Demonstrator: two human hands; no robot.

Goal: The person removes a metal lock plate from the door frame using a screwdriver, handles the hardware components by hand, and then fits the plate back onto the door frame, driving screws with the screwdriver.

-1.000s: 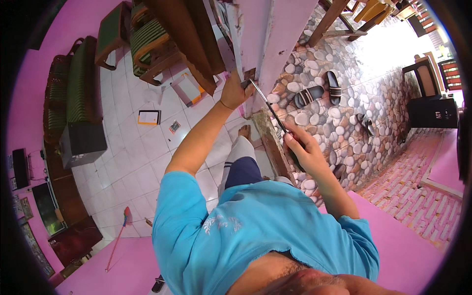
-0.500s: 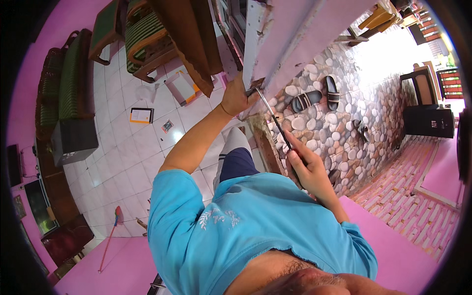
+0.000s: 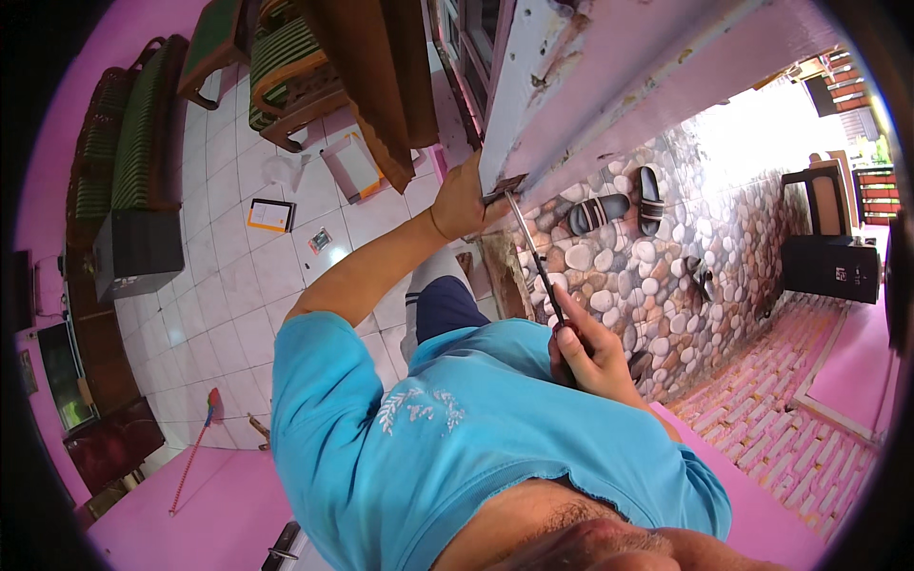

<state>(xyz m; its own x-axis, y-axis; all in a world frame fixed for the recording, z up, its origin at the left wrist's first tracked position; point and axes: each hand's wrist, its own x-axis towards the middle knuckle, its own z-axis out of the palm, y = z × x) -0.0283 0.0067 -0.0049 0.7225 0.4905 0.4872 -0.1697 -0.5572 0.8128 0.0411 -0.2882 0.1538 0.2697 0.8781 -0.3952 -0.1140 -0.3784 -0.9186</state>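
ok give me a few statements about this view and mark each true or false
1. The right hand holds a long thin tool. True.
2. The left hand rests on the shirt. False: it is up by the tool's far end.
3. The striped sandals lie on white tiles. False: they lie on the pebble-patterned floor.
4. The long sofa has green stripes. True.

Pink walls (image 3: 214, 490) flank white floor tiles (image 3: 228, 328), a green-striped sofa (image 3: 143, 143) and daylit pebble-patterned flooring (image 3: 657, 295)
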